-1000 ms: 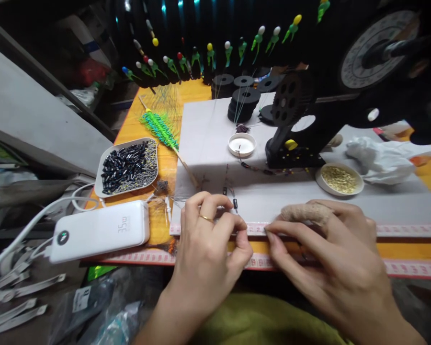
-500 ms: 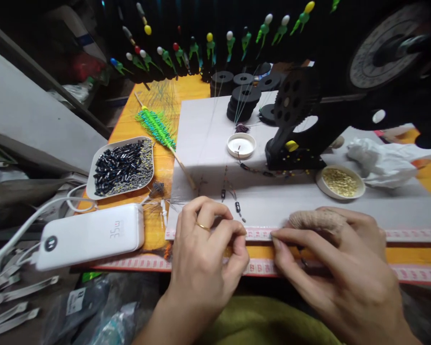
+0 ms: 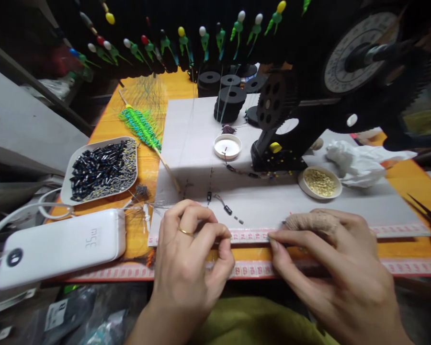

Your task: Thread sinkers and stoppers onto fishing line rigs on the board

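On my feed, left hand (image 3: 194, 256) pinched narrow | right hand (image 3: 335, 254) likewise, tan finger wrap (image 3: 311, 223) | I can't tell what either holds | measuring tape (image 3: 250, 236) between them

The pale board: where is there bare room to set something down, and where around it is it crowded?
Bare patches on the pale board: one between the beaded strand, gold-filled dish and measuring tape; another right of that dish, in front of the crumpled sheet. Crowded: left, with the filled tray and power bank; behind, around the black discs.
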